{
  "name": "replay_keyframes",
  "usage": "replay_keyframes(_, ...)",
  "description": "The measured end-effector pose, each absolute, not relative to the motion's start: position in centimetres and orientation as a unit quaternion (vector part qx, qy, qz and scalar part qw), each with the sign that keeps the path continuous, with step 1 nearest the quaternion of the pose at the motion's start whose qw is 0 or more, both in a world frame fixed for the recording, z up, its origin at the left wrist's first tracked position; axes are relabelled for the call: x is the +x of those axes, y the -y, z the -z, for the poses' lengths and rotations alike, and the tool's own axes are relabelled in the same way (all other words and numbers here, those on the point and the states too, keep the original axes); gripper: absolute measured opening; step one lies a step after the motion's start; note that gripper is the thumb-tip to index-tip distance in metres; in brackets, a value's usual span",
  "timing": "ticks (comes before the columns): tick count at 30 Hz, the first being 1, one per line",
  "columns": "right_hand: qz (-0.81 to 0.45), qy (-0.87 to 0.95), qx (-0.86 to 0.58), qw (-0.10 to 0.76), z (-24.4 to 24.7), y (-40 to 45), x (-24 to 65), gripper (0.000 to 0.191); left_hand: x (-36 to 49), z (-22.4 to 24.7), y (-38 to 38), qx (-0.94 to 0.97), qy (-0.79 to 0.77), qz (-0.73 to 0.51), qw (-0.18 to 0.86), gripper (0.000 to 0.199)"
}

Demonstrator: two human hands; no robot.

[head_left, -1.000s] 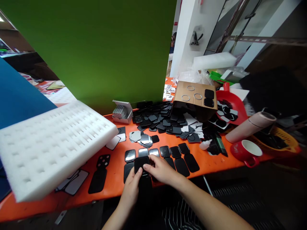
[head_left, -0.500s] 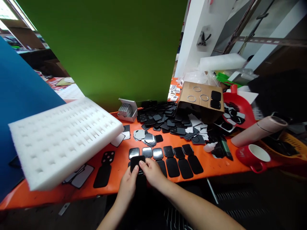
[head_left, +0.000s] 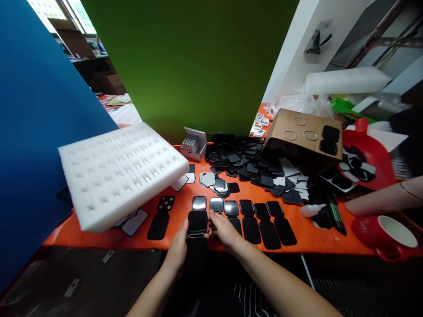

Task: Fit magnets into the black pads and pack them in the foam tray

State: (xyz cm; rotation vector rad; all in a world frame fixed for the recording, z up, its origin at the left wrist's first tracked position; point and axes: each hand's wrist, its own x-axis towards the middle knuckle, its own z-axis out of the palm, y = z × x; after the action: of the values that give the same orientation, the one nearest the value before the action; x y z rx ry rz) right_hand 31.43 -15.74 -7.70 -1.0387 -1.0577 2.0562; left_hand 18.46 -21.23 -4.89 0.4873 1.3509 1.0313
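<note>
A black hinged two-panel case (head_left: 197, 221) is held upright at the table's front edge, its lower panel hanging below the hinge. My left hand (head_left: 178, 248) grips its left edge, thumb along the side. At the right edge, my right hand (head_left: 222, 228) has its thumb and curled fingers against the upper panel. Behind the held case lies a row of similar opened cases; some, such as the nearest mirrored case (head_left: 199, 202), show a shiny upper panel, and others, such as the black case (head_left: 251, 229), look matte. Another black case (head_left: 158, 226) with pale dots lies to the left.
A white foam block (head_left: 125, 171) with slots rests at left on the orange table (head_left: 185, 193). Behind are a heap of black panels (head_left: 238, 160), shiny plates (head_left: 214, 182) and a small white box (head_left: 200, 154). At right stand a cardboard box (head_left: 280, 123), red mug (head_left: 370, 231) and small bottle (head_left: 310, 210).
My thumbs have moved from the front face of the upper panel to its side edges. The hanging lower panel shows more plainly. The camera view has turned left.
</note>
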Motion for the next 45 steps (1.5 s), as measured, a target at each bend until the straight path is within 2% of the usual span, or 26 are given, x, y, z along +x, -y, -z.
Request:
replay_keyframes(6, -0.753, 0.457, -0.38, 0.282, 7.9, 15.8, 31.5, 0.028, 18.4, 6.4, 20.9, 0.269, -0.597, -0.447, 0.61, 0.044)
replay_keyframes(11, -0.674, 0.522, -0.425, 0.305, 8.8, 16.2, 30.9, 0.015, 18.8, 7.2, 21.0, 0.301, -0.579, -0.454, 0.606, 0.041)
replay_keyframes(18, -0.731, 0.499, -0.375, 0.277, 8.8, 15.5, 30.9, 0.011, 18.4, 7.5, 21.5, 0.32, -0.6, -0.431, 0.593, 0.043)
replay_keyframes(28, -0.741, 0.517, -0.372, 0.214, 8.1, 15.5, 30.5, 0.019, 17.1, 8.4, 22.0, 0.391, -0.628, -0.386, 0.551, 0.045)
replay_keyframes(37, -0.436, 0.704, -0.517, 0.217, 8.4, 12.9, 33.5, 0.025, 11.2, 10.0, 18.0, 0.457, -0.774, -0.298, 0.321, 0.06)
replay_keyframes(41, -0.235, 0.761, -0.591, 0.125, 8.3, 8.7, 36.9, 0.028, 12.2, 9.6, 16.8, 0.501, -0.78, -0.26, 0.27, 0.058)
replay_keyframes(45, -0.191, 0.769, -0.607, 0.055, 8.7, 4.4, 39.3, 0.037, 12.7, 9.0, 17.7, 0.538, -0.782, -0.232, 0.211, 0.053)
